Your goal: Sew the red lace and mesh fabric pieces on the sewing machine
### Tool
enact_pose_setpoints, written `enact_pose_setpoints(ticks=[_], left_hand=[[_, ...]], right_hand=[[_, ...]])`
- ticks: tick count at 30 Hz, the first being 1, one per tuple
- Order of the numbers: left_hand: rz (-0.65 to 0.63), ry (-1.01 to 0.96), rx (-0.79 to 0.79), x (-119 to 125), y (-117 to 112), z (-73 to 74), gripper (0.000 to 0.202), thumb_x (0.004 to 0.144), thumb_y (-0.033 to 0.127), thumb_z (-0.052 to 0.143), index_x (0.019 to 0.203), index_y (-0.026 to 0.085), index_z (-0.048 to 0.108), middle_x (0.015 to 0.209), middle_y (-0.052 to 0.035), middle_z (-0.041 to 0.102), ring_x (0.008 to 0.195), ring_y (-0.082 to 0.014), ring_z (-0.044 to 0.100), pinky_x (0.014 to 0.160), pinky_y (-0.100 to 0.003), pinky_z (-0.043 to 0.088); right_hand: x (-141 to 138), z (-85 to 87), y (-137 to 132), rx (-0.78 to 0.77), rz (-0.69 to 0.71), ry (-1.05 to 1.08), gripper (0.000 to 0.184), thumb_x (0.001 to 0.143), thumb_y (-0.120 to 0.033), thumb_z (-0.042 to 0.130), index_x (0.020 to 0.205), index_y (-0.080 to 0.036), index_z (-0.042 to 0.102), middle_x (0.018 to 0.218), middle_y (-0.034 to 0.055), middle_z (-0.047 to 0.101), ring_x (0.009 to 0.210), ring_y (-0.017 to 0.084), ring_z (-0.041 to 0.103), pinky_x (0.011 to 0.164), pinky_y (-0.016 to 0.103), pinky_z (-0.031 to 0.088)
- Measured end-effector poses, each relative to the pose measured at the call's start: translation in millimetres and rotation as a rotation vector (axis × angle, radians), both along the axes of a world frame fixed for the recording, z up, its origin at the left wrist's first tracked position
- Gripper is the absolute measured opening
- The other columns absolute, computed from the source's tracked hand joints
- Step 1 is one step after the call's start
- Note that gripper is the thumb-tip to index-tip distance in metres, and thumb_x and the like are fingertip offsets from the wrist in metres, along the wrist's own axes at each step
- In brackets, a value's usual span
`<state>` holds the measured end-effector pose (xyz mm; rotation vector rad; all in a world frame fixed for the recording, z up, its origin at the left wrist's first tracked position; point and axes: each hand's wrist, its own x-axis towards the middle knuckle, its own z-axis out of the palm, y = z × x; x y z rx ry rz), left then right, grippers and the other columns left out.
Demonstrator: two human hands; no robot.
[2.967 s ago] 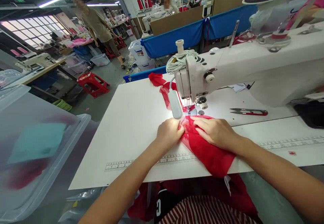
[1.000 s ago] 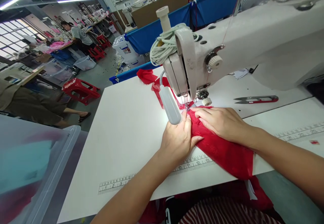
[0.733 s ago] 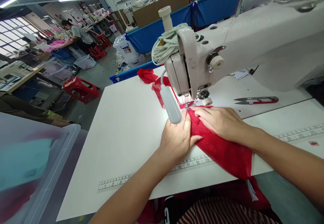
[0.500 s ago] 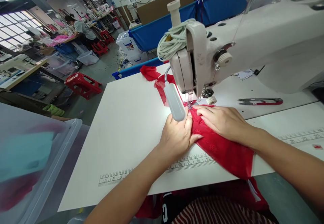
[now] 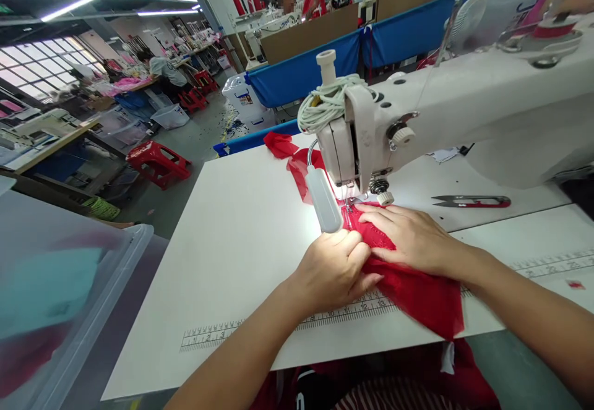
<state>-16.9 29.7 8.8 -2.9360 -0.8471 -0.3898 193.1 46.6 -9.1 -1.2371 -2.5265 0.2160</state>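
Observation:
A piece of red fabric (image 5: 417,292) lies under the needle of a white sewing machine (image 5: 445,107) and trails over the table's front edge. My left hand (image 5: 336,268) is closed on the fabric's left edge, just in front of the presser foot (image 5: 349,206). My right hand (image 5: 408,234) rests on top of the fabric, fingers stretched out and fingertips close to the foot. A small grey lamp (image 5: 323,200) on a bent metal neck lights the needle area, left of the foot.
More red fabric (image 5: 297,169) lies behind the needle. Red-handled thread snips (image 5: 471,201) lie right of the machine head. A printed ruler (image 5: 208,336) runs along the front of the white table (image 5: 241,230). A clear plastic bin (image 5: 116,280) stands at the left.
My left hand has drawn back from the presser foot towards me, its fingers curling round the fabric. My right hand stays near the foot. The camera view has tilted slightly upward.

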Motion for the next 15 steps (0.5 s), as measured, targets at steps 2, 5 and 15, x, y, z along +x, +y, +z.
enact_pose_setpoints(ticks=[2,5,15], left_hand=[[0.022,-0.021,-0.049,-1,2,-0.8,0.049,0.100,0.047,0.023,0.080,0.016,0.056,0.073,-0.0045,0.056,0.062,-0.0172,0.048,0.058,-0.032,0.042],[0.070,-0.044,-0.075,-3,5,-3.1,0.049,0.101,0.045,0.023,0.078,0.016,0.055,0.072,-0.0034,0.055,0.061,-0.0165,0.047,0.058,-0.031,0.042],[0.096,-0.014,0.040,-2,-3,-2.4,0.064,0.098,0.054,0.025,0.119,0.005,0.060,0.097,-0.0165,0.065,0.075,-0.0221,0.059,0.062,-0.035,0.050]], right_hand=[[4,0.0,-2,0.010,0.024,0.020,0.058,0.084,-0.043,0.060,0.132,-0.012,0.052,0.138,0.0141,0.055,0.123,0.031,0.054,0.100,0.048,0.048],[10,-0.1,-5,0.058,0.085,0.053,0.045,0.090,-0.028,0.049,0.132,-0.016,0.052,0.142,0.0101,0.051,0.126,0.026,0.051,0.104,0.046,0.045],[17,-4.8,-8,0.186,0.062,0.002,0.037,0.078,-0.005,0.044,0.103,-0.021,0.066,0.123,0.0022,0.067,0.090,0.023,0.064,0.075,0.040,0.056]])
